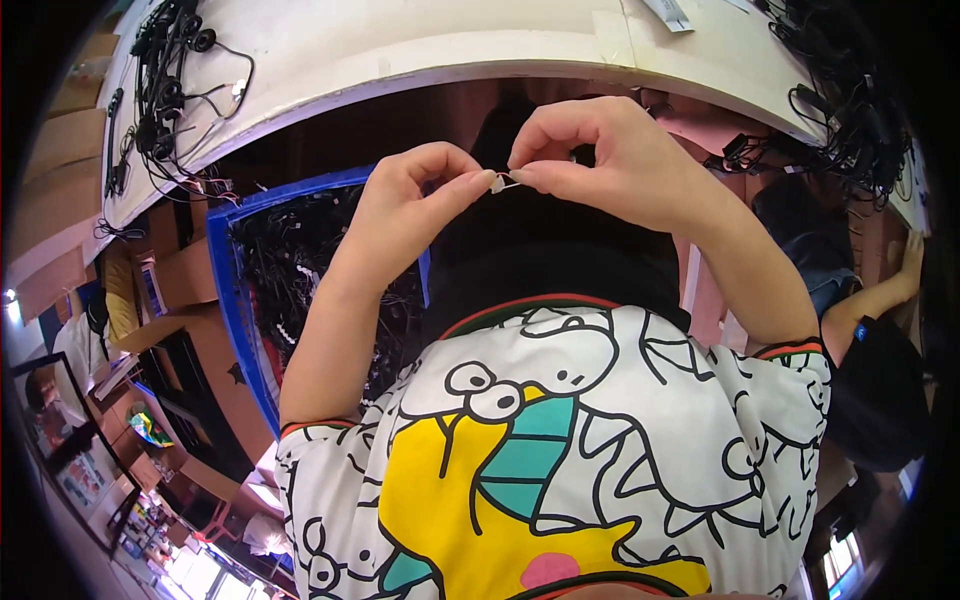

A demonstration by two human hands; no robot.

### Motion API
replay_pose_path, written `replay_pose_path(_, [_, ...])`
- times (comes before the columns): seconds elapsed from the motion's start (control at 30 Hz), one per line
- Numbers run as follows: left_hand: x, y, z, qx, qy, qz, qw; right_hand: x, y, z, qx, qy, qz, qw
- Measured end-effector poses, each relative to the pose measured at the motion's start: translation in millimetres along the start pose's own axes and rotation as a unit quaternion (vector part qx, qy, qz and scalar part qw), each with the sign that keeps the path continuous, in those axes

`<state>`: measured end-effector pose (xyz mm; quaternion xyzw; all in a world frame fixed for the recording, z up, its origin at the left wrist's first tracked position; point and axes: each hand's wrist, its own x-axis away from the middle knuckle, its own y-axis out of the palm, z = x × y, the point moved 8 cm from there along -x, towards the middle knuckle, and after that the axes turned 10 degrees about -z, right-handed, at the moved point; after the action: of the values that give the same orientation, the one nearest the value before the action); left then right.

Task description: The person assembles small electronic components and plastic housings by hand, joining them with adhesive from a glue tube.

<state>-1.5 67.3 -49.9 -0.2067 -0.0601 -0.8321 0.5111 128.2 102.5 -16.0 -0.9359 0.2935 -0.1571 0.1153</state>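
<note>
With a gap before the bench (pixel 450 40) edge, the left hand (pixel 425 190) pinches a small white connector (pixel 497 185), the right hand (pixel 600 160) its thin wire; blue crate (pixel 290 190) lies under left forearm (pixel 335 320)

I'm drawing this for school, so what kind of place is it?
Probably a cable workshop. A blue crate holds a tangle of dark wiring, black cables lie bundled on a white table, and the left hand and right hand pinch a tiny white piece with thin wires.
</note>
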Motion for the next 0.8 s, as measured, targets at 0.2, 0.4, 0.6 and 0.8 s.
replay_pose_path(0.2, [0, 9, -7, 0.209, 0.039, -0.037, 0.976, 3, -1, -4, 0.017, -0.087, -0.012, 0.996])
replay_pose_path(0.4, [-1, 29, -8, 0.39, 0.045, -0.102, 0.914, 12, 6, -11, 0.036, -0.229, 0.029, 0.972])
replay_pose_path(0.6, [4, 33, 5, 0.321, 0.053, -0.101, 0.94, 10, 5, 2, -0.048, -0.214, 0.016, 0.975])
replay_pose_path(0.8, [2, 30, 5, 0.255, 0.063, -0.057, 0.963, 12, 2, 8, -0.088, -0.169, 0.062, 0.98])
